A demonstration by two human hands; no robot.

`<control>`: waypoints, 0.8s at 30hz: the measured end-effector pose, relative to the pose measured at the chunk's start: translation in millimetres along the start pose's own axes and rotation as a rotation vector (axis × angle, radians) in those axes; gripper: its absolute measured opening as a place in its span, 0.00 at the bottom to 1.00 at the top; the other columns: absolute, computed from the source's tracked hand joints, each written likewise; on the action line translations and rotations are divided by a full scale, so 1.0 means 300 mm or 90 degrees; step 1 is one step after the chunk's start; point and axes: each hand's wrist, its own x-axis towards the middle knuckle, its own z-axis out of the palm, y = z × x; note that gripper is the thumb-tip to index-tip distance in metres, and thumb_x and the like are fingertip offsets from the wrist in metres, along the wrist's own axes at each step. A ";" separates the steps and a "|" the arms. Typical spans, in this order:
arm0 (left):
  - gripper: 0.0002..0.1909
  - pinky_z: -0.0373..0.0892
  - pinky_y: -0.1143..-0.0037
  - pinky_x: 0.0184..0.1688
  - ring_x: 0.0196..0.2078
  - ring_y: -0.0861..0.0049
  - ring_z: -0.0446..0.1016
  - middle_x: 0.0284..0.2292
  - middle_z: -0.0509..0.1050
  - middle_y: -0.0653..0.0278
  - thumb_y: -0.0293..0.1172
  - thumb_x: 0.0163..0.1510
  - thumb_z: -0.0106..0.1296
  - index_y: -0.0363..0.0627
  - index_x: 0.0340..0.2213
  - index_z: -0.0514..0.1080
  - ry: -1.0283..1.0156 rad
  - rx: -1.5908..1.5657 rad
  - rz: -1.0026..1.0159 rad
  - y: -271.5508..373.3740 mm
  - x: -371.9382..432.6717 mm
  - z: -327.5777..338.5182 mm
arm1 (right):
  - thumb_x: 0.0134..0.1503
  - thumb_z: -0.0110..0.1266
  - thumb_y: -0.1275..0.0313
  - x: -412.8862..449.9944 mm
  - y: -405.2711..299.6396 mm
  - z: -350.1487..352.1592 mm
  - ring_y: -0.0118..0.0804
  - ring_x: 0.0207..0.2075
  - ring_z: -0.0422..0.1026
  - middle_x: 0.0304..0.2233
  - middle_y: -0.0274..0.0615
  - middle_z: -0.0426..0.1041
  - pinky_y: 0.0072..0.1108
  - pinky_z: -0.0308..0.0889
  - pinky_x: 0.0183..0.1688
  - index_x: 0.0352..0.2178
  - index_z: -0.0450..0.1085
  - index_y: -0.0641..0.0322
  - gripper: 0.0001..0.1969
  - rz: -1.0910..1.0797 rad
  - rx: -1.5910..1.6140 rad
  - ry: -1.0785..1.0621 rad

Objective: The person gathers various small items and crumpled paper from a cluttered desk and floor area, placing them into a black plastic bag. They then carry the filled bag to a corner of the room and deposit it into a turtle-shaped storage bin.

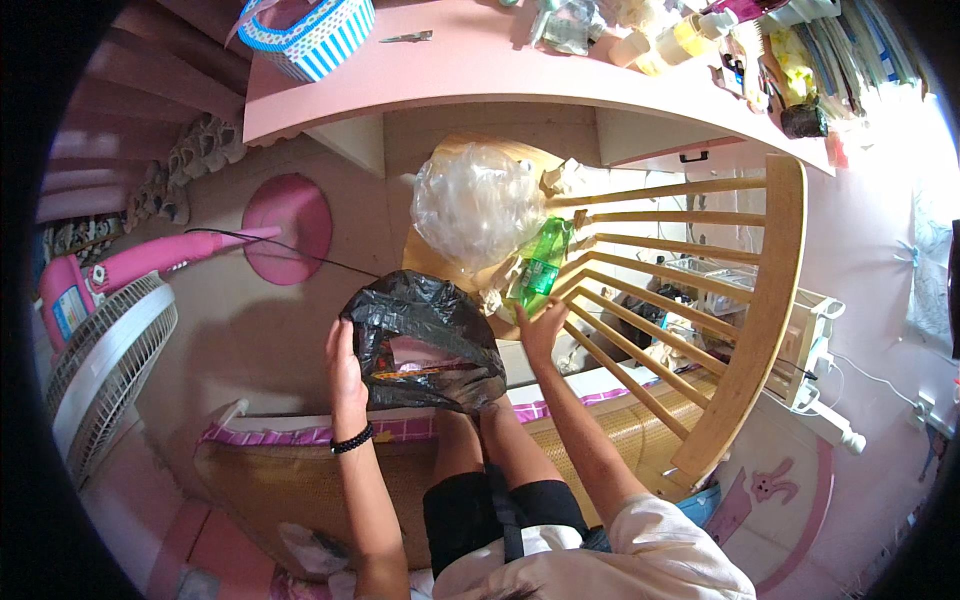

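Observation:
My left hand [348, 379] holds the left side of a black plastic bag [405, 300], its fingers flat along the outside and the thumb not clearly seen. Resting over my knees, the bag gapes open and shows pinkish packaging [427, 352] inside. At the near end of a green plastic bottle [541, 274], my right hand [541, 334] has its thumb and fingers apart. The bottle lies on a wooden chair seat [424, 251], beside a large clear plastic bag [476, 206]. Crumpled brown paper [491, 300] sits close to the bottle.
The chair's slatted wooden backrest [772, 315] rises at right. A pink fan [112, 352] stands left, its cord [322, 259] running toward the black bag. Ahead is a pink desk [465, 67] with a striped basket [315, 37] and clutter. A mat-covered bed [300, 480] is beneath me.

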 end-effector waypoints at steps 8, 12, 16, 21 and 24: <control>0.14 0.58 0.82 0.45 0.40 0.85 0.63 0.36 0.68 0.70 0.34 0.52 0.48 0.39 0.39 0.66 -0.065 0.019 0.017 0.032 0.026 0.025 | 0.34 0.65 0.52 0.184 0.133 0.110 0.40 0.33 0.71 0.32 0.51 0.71 0.28 0.66 0.34 0.37 0.63 0.70 0.35 0.329 0.023 -0.249; 0.11 0.58 0.82 0.44 0.38 0.85 0.63 0.35 0.67 0.69 0.29 0.51 0.47 0.41 0.37 0.65 -0.128 0.046 0.043 0.064 0.032 0.040 | 0.43 0.59 0.60 0.190 0.076 -0.002 0.38 0.36 0.70 0.37 0.44 0.69 0.26 0.66 0.37 0.44 0.59 0.67 0.30 0.365 0.471 -0.360; 0.17 0.56 0.80 0.46 0.40 0.81 0.62 0.37 0.65 0.65 0.27 0.48 0.46 0.40 0.41 0.60 -0.138 0.071 0.095 0.060 0.031 0.030 | 0.41 0.61 0.60 0.063 -0.193 -0.285 0.41 0.50 0.60 0.48 0.52 0.61 0.29 0.55 0.52 0.51 0.53 0.68 0.39 0.186 0.513 -0.407; 0.20 0.54 0.78 0.48 0.42 0.77 0.60 0.39 0.63 0.61 0.27 0.44 0.39 0.39 0.42 0.56 -0.150 0.106 0.121 0.084 0.017 0.058 | 0.42 0.59 0.54 -0.120 -0.302 -0.341 0.54 0.49 0.59 0.49 0.59 0.58 0.32 0.57 0.49 0.51 0.53 0.66 0.39 -0.258 0.253 -0.743; 0.17 0.53 0.79 0.48 0.41 0.78 0.60 0.38 0.63 0.62 0.26 0.45 0.37 0.38 0.40 0.57 -0.164 0.141 0.140 0.100 -0.006 0.069 | 0.45 0.55 0.54 -0.235 -0.263 -0.169 0.57 0.43 0.63 0.42 0.63 0.63 0.33 0.59 0.45 0.51 0.51 0.66 0.37 -0.260 0.203 -0.675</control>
